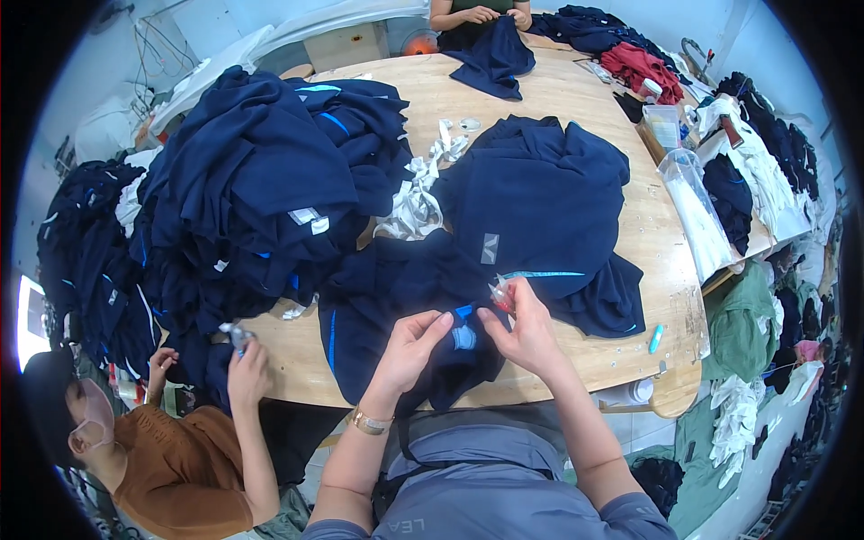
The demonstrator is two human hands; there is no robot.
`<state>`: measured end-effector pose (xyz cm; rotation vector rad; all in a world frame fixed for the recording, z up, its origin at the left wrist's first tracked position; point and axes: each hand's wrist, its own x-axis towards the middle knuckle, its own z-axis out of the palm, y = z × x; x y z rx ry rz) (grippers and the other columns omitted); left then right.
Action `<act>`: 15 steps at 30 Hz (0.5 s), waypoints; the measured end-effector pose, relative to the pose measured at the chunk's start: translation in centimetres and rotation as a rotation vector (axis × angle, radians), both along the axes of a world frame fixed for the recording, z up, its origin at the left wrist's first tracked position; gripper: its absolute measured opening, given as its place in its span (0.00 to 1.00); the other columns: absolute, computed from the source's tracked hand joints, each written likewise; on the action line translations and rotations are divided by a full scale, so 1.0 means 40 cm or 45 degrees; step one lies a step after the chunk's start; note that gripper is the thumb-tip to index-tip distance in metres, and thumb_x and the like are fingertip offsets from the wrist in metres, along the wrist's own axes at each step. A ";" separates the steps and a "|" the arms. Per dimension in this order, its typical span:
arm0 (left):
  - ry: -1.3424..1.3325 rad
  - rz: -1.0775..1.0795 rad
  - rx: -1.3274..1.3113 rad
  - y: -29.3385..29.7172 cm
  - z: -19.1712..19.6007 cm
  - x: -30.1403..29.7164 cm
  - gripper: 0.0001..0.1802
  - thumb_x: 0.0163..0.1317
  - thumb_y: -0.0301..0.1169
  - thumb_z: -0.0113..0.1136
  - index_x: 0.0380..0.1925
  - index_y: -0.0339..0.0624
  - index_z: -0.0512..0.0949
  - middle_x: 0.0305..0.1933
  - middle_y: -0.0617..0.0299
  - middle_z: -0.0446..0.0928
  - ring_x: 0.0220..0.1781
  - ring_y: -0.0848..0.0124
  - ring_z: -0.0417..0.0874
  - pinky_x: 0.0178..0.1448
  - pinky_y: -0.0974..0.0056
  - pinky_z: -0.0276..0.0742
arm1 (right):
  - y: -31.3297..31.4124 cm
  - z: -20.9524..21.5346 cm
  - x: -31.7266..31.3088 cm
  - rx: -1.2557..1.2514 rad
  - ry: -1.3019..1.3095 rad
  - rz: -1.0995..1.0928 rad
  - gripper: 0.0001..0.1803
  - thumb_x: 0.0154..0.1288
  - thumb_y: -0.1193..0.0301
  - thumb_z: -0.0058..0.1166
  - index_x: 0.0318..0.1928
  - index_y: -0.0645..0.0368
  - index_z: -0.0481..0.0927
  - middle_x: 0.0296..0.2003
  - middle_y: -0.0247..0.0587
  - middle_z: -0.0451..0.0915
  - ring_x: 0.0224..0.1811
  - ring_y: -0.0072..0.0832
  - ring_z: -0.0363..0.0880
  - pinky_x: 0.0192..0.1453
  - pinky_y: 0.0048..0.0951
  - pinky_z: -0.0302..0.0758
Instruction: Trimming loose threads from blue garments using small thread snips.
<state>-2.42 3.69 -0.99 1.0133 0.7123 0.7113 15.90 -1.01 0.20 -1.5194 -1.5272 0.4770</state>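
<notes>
A navy garment [387, 279] lies on the table edge before me, with a bright blue patch and a light blue label [463, 336] showing between my hands. My left hand [409, 353] is closed, thumb and fingers pinching the cloth left of the label. My right hand [529, 337] is closed too, its thumb on the cloth at the label's right. Tucked in its fingers is a small pair of thread snips [501, 295], partly hidden, with a red part and pale tips. Just beyond, a folded navy garment [540, 198] with a grey emblem lies on top of others.
A high heap of navy garments [252, 153] fills the table's left. White strips [414, 198] lie mid-table; a teal marker-like stick [655, 338] is at right. A co-worker in brown [180, 459] holds a small tool nearby at left. Another person [481, 13] handles navy cloth opposite.
</notes>
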 end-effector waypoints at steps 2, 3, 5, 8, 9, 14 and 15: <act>-0.070 0.007 -0.105 -0.003 0.018 0.003 0.11 0.66 0.32 0.51 0.32 0.35 0.79 0.29 0.70 0.78 0.30 0.86 0.74 0.35 0.79 0.69 | -0.012 0.021 -0.002 0.060 -0.076 -0.002 0.18 0.54 0.67 0.60 0.34 0.61 0.65 0.24 0.47 0.73 0.26 0.39 0.76 0.29 0.33 0.70; -0.070 0.010 -0.104 -0.002 0.017 0.000 0.11 0.66 0.32 0.51 0.32 0.35 0.79 0.29 0.70 0.78 0.30 0.86 0.74 0.35 0.79 0.69 | -0.021 0.026 0.002 0.024 -0.085 0.030 0.17 0.54 0.65 0.61 0.32 0.61 0.66 0.21 0.44 0.73 0.23 0.38 0.75 0.27 0.31 0.69; -0.080 -0.046 -0.160 0.001 0.021 -0.004 0.13 0.65 0.33 0.52 0.34 0.34 0.80 0.32 0.67 0.79 0.33 0.84 0.74 0.40 0.76 0.69 | -0.030 0.029 0.002 0.100 -0.176 0.063 0.19 0.54 0.58 0.60 0.26 0.57 0.68 0.16 0.37 0.69 0.17 0.35 0.72 0.21 0.31 0.66; -0.064 -0.036 -0.161 0.001 0.034 -0.003 0.13 0.65 0.33 0.53 0.34 0.34 0.81 0.31 0.66 0.80 0.32 0.83 0.74 0.39 0.76 0.69 | -0.037 0.018 0.011 0.254 -0.459 0.170 0.19 0.54 0.56 0.60 0.25 0.56 0.67 0.16 0.35 0.69 0.16 0.32 0.72 0.19 0.31 0.65; -0.069 -0.036 -0.157 0.002 0.034 -0.005 0.13 0.65 0.33 0.53 0.33 0.33 0.81 0.31 0.66 0.80 0.32 0.83 0.74 0.39 0.77 0.68 | -0.041 0.012 0.012 0.246 -0.535 0.176 0.19 0.54 0.55 0.59 0.24 0.55 0.67 0.16 0.34 0.68 0.15 0.31 0.71 0.18 0.31 0.65; -0.069 -0.035 -0.126 0.003 0.034 -0.006 0.13 0.65 0.33 0.53 0.33 0.33 0.81 0.31 0.66 0.80 0.32 0.84 0.74 0.38 0.77 0.68 | -0.046 0.032 0.015 0.241 -0.727 0.172 0.19 0.55 0.54 0.58 0.23 0.54 0.68 0.16 0.33 0.68 0.14 0.29 0.71 0.18 0.28 0.65; -0.070 -0.035 -0.122 0.003 0.033 -0.007 0.13 0.65 0.33 0.53 0.33 0.33 0.81 0.30 0.66 0.80 0.31 0.84 0.74 0.38 0.77 0.68 | -0.046 0.034 0.015 0.254 -0.749 0.166 0.19 0.55 0.53 0.57 0.23 0.53 0.68 0.16 0.33 0.68 0.14 0.29 0.71 0.18 0.28 0.65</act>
